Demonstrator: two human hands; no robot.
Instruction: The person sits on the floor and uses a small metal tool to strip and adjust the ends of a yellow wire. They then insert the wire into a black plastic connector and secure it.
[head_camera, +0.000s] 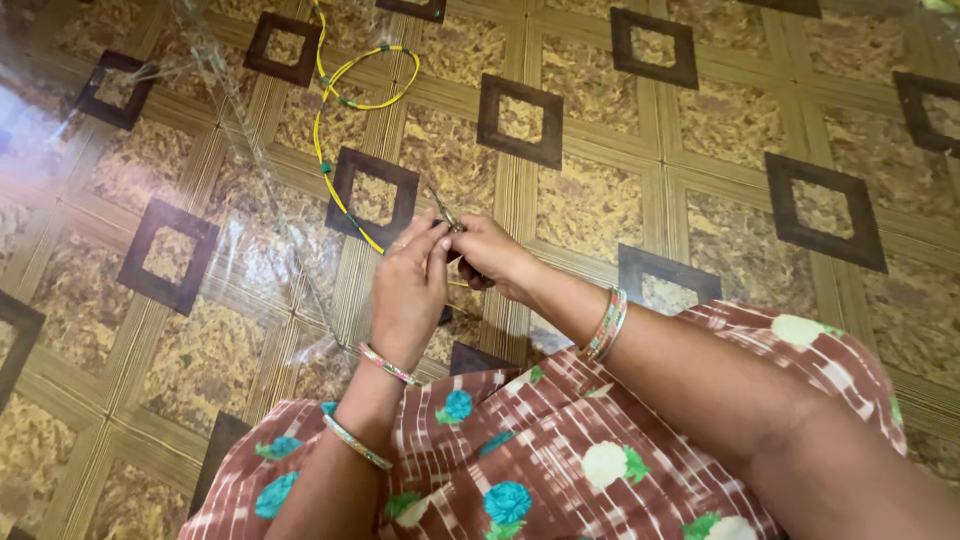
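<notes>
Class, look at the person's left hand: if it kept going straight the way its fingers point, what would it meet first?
The left hand points up and slightly right, so it would probably first meet the small metal tool pinched at both hands' fingertips, then the patterned floor. Depth is hard to judge here.

The floor (600, 200) was patterned in golden-brown squares with dark square frames. A yellow cord (330, 120) with green bands lay looped on it, beside a clear plastic sheet (250, 240).
</notes>
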